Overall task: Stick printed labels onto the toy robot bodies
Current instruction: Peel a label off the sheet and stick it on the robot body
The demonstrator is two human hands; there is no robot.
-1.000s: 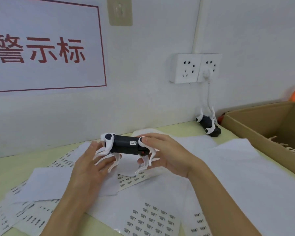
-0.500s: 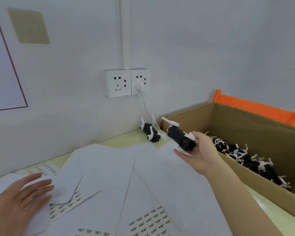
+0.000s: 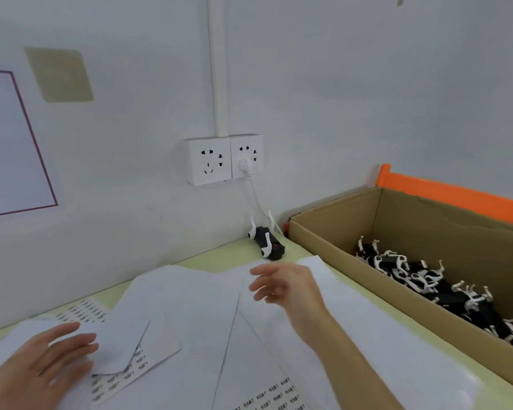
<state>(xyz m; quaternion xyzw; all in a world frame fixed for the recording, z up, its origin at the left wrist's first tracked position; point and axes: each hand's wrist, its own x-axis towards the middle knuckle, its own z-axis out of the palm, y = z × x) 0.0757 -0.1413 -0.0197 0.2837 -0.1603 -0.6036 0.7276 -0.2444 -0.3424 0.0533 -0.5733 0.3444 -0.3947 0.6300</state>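
Note:
My right hand hovers over the white sheets with fingers spread and holds nothing. My left hand lies flat and open on the paper at the lower left. One black toy robot body with white legs lies on the table by the wall, beyond my right hand. Several more robot bodies are piled inside the cardboard box at the right. Sheets of small printed labels peek out from under blank white backing sheets, and another label sheet shows at the bottom.
A double wall socket with a white plug and cable sits above the lone robot. An orange crate edge stands behind the box. A framed sign hangs on the wall at left. The table is pale green.
A second ago both hands held one robot body. My right hand carried it toward the box and now comes back with nothing in it. My left hand dropped onto the paper.

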